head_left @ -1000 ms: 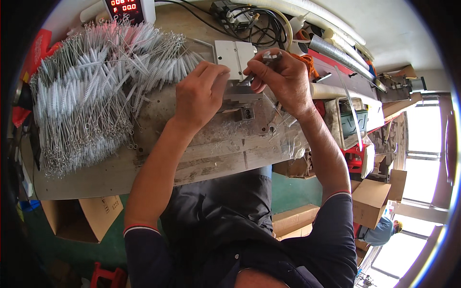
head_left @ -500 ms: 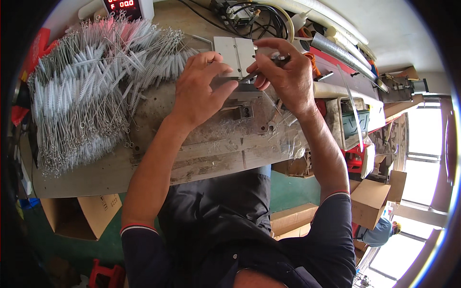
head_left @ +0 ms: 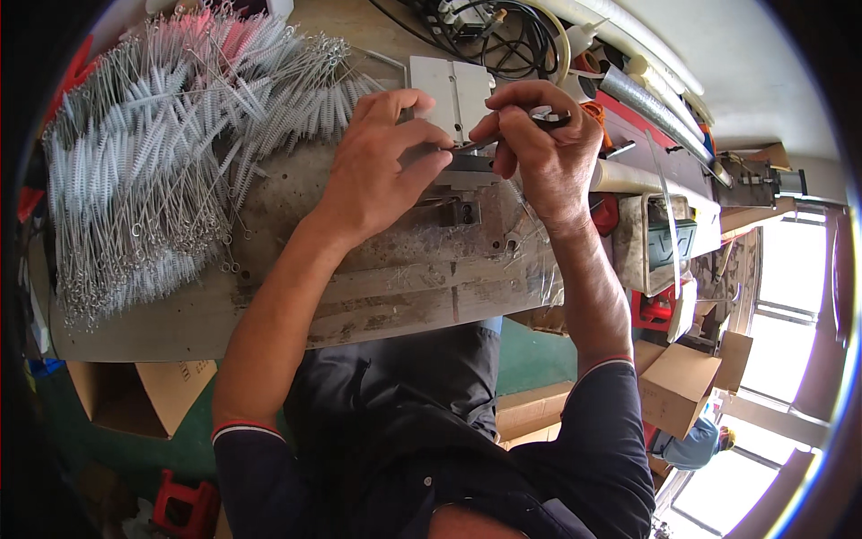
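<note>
Over the workbench, my left hand (head_left: 373, 175) is closed in a pinch, thumb and forefinger meeting on something too small to make out. Close beside it on the right, my right hand (head_left: 548, 148) is wrapped round a slim dark metal tool (head_left: 483, 143). Its narrow end points at the left fingertips, and the rear part shows above the knuckles; its exact kind is unclear. Just beyond the fingers stands a white block (head_left: 433, 83) with a groove and small holes. Below the hands a small metal fixture (head_left: 465, 213) sits on the bench, partly under a flat metal bar.
A large pile of small wire brushes (head_left: 135, 180) with looped ends covers the bench's left side. Black cables (head_left: 503, 49) lie at the back. Rolls and tubes (head_left: 660, 103) line the right, near a bin (head_left: 636, 234). Cardboard boxes (head_left: 682, 377) and a red stool (head_left: 184, 501) stand below.
The view has shifted slightly. My right hand has turned a little, its fingers curling closer round the dark tool. My left thumb and forefinger have drawn nearer together.
</note>
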The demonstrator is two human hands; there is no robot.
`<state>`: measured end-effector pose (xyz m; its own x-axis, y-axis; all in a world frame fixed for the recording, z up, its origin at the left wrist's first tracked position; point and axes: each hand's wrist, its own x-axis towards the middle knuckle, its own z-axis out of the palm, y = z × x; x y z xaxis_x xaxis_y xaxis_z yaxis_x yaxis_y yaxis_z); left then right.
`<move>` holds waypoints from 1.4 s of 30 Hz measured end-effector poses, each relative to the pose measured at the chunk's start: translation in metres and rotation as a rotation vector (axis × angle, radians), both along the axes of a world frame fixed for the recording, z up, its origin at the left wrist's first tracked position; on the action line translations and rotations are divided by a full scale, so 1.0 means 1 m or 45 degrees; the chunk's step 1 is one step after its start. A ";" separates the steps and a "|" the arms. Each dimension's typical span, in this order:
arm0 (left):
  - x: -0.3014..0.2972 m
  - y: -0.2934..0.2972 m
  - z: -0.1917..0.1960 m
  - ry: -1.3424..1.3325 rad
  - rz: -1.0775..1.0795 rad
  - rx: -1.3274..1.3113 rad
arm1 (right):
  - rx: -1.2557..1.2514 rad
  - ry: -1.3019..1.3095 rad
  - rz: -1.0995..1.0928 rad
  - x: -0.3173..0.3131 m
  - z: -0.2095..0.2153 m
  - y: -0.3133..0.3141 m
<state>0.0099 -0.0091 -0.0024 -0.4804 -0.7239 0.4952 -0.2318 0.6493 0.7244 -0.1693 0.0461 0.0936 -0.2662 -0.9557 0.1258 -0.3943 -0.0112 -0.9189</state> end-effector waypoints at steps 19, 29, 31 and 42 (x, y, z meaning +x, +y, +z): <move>-0.003 0.003 0.001 -0.076 -0.005 -0.065 | 0.034 -0.005 0.308 -0.014 0.007 -0.004; -0.002 0.003 0.001 -0.061 -0.019 -0.116 | -0.141 -0.068 0.348 -0.014 -0.001 -0.006; -0.003 0.003 0.001 -0.053 -0.012 -0.118 | -0.089 -0.085 0.407 -0.023 0.000 -0.006; -0.003 0.002 -0.001 -0.011 -0.008 -0.113 | -0.001 -0.135 0.494 -0.030 0.000 -0.008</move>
